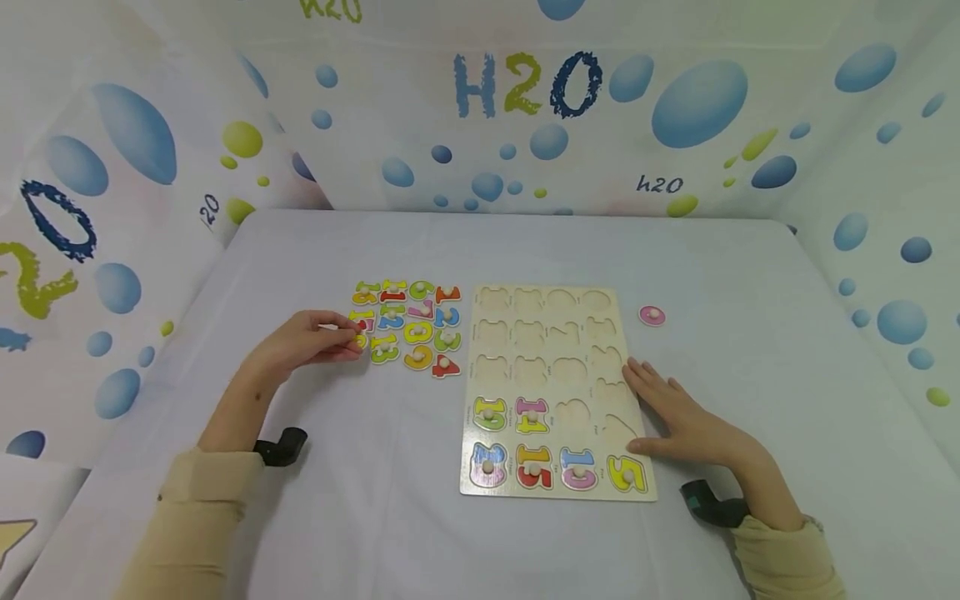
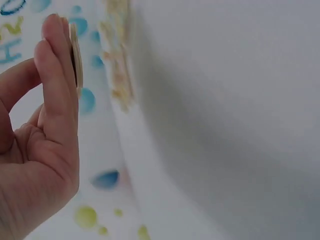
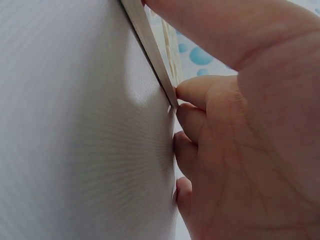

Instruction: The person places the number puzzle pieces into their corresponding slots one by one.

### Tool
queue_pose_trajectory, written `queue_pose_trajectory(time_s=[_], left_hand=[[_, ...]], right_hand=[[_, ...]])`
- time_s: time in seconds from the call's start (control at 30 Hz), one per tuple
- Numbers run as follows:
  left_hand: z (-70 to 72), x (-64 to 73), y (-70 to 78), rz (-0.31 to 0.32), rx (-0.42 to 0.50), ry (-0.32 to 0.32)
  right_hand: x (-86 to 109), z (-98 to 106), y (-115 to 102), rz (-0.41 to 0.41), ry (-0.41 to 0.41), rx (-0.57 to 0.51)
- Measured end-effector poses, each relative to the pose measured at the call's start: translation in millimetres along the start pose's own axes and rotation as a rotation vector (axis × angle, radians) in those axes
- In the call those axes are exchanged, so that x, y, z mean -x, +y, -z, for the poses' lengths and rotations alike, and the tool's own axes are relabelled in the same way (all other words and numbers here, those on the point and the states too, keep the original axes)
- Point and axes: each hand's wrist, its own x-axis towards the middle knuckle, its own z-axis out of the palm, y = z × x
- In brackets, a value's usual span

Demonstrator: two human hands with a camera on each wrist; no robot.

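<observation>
My left hand point(image 1: 315, 337) pinches a thin wooden number puzzle piece point(image 2: 76, 55) between thumb and fingertips; its numeral is mostly hidden by the fingers. It is held at the left edge of a cluster of loose number pieces point(image 1: 417, 332) with round knobs. The right hand point(image 1: 682, 421) lies with fingers extended along the right edge of the wooden puzzle board point(image 1: 551, 396), thumb and fingertips at that edge. Several number pieces fill the board's bottom rows, among them a yellow 5 point(image 1: 626, 473) and a red-yellow 15 point(image 1: 534, 467). Its upper recesses are bare.
A pink oval piece point(image 1: 652, 315) with a knob lies alone right of the board's upper corner. Everything rests on a white-covered table point(image 1: 360, 517). Printed curtains point(image 1: 420, 125) with blue and green drops stand behind and at both sides.
</observation>
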Motion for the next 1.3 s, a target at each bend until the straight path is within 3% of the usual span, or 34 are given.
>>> queue_pose_trajectory(time_s=[0.1,0.2,0.37,0.5,0.77,1.1,1.3], left_hand=[[-26.2,-5.3,16.9,-0.077,-0.021,-0.037],[-64.8,-16.4,32.5,-0.118,-0.052,-0.115],[-123.7,-37.3,42.0,-0.083,-0.116,-0.213],[-150.1,-48.6,40.8,-0.044,-0.161,-0.230],[-160.3,-51.6,36.7,-0.021,-0.123,-0.184],[-162.2,-40.7,38.6,0.014,-0.033,-0.173],[-154.7,-34.2,34.6,-0.082,-0.098,-0.204]], right_hand=[[0.8,2,-1,-0.003,-0.002,0.003],[1.4,2,-1,0.006,-0.001,-0.003],[0.3,0,0,0.026,0.002,-0.011],[-0.1,-2,-1,0.018,0.000,-0.009],[-0.1,0,-2,0.002,-0.003,0.003],[0.1,3,-3,-0.002,-0.005,-0.001],[0.0,1,-1,0.003,0.001,-0.007]])
